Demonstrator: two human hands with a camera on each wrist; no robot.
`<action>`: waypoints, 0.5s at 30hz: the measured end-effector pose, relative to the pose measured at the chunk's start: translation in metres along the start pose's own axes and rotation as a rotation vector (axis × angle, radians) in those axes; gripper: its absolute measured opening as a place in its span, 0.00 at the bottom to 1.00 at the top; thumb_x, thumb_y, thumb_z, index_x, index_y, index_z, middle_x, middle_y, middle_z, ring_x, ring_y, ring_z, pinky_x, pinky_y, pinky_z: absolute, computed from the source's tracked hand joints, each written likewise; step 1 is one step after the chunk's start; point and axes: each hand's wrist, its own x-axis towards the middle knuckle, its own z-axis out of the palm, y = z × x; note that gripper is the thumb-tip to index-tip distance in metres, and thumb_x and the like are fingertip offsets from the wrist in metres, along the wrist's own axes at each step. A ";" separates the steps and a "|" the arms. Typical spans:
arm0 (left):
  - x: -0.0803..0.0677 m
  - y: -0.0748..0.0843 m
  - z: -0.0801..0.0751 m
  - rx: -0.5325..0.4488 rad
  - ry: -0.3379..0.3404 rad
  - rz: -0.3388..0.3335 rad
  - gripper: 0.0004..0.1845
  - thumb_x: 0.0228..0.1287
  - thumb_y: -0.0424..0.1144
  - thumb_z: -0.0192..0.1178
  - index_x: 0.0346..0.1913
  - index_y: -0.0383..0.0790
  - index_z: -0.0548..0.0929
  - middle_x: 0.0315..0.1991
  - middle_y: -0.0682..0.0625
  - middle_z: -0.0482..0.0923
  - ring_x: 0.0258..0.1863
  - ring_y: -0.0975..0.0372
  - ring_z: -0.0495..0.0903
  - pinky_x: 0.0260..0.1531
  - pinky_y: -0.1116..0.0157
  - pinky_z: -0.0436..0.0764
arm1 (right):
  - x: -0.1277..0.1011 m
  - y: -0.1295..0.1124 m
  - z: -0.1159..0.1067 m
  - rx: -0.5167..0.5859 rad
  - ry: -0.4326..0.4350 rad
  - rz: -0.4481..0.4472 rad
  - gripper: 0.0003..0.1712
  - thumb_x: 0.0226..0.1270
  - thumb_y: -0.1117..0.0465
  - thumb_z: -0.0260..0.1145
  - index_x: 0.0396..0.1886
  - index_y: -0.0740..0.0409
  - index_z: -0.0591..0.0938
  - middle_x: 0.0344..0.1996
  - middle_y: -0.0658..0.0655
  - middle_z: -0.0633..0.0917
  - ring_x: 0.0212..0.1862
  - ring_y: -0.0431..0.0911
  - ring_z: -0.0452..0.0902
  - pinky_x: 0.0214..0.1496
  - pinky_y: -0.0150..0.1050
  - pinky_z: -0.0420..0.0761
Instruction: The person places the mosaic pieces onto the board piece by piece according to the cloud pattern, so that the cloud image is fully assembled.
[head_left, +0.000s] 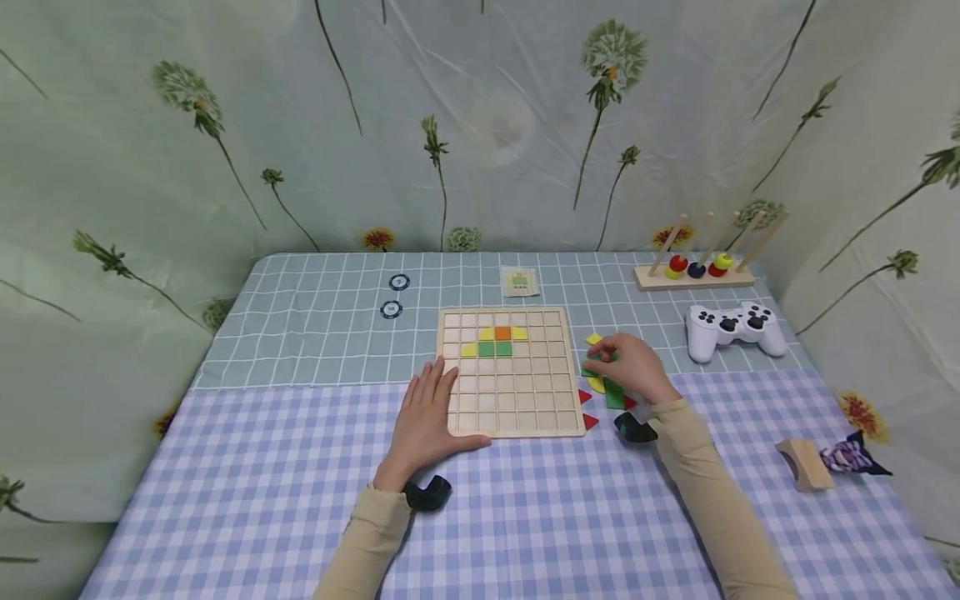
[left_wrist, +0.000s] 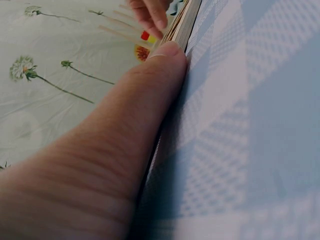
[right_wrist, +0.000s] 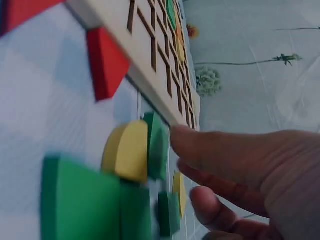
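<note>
my left hand (head_left: 427,412) is released, fingers spread at the left edge of the wooden board (head_left: 517,404), thumb along its near edge. my right hand (head_left: 633,367) is over the loose pieces just right of the board, fingers bent; i can't make out a piece in its grasp from here. green squares (head_left: 495,348), an orange square (head_left: 502,333) and yellow pieces (head_left: 520,333) sit on the board's far half (red triangles (head_left: 590,422) lie beside it on the table (head_left: 540,517)).
</note>
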 end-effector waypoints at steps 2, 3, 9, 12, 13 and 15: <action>0.000 -0.001 0.000 -0.005 0.004 0.001 0.63 0.38 0.78 0.60 0.72 0.39 0.58 0.74 0.40 0.46 0.73 0.50 0.42 0.69 0.53 0.43 | -0.001 0.003 -0.001 -0.005 -0.039 0.012 0.14 0.57 0.56 0.72 0.38 0.61 0.86 0.24 0.52 0.75 0.30 0.48 0.68 0.28 0.38 0.66; -0.001 -0.001 0.000 -0.004 0.007 0.003 0.63 0.38 0.77 0.60 0.72 0.39 0.58 0.74 0.40 0.46 0.72 0.49 0.42 0.69 0.52 0.43 | -0.002 0.004 -0.001 -0.004 -0.052 0.016 0.15 0.56 0.56 0.72 0.39 0.61 0.86 0.25 0.53 0.75 0.30 0.48 0.68 0.28 0.38 0.66; 0.000 -0.001 -0.001 0.005 -0.004 -0.006 0.63 0.38 0.77 0.60 0.72 0.39 0.57 0.74 0.41 0.45 0.73 0.51 0.42 0.69 0.54 0.41 | -0.004 0.003 0.000 -0.008 -0.055 0.024 0.16 0.55 0.56 0.73 0.39 0.61 0.87 0.29 0.54 0.79 0.33 0.49 0.72 0.33 0.41 0.72; 0.000 0.000 -0.001 0.004 -0.012 -0.007 0.62 0.38 0.77 0.61 0.72 0.39 0.57 0.74 0.41 0.45 0.73 0.51 0.41 0.70 0.55 0.41 | -0.005 0.002 0.002 -0.013 -0.037 0.025 0.14 0.55 0.56 0.74 0.37 0.61 0.87 0.32 0.56 0.82 0.37 0.51 0.75 0.38 0.45 0.75; 0.000 0.000 -0.001 0.004 -0.015 -0.009 0.62 0.38 0.77 0.61 0.72 0.39 0.57 0.74 0.41 0.45 0.73 0.51 0.41 0.70 0.55 0.40 | -0.006 0.003 0.002 -0.012 -0.030 0.024 0.13 0.54 0.56 0.74 0.36 0.60 0.86 0.33 0.56 0.82 0.37 0.51 0.75 0.39 0.46 0.75; 0.000 0.000 -0.001 0.004 -0.014 -0.010 0.62 0.38 0.76 0.61 0.72 0.39 0.57 0.74 0.41 0.45 0.73 0.51 0.41 0.70 0.55 0.40 | -0.007 0.002 0.003 0.002 -0.021 0.022 0.12 0.54 0.57 0.74 0.34 0.59 0.85 0.33 0.56 0.83 0.37 0.51 0.76 0.38 0.45 0.75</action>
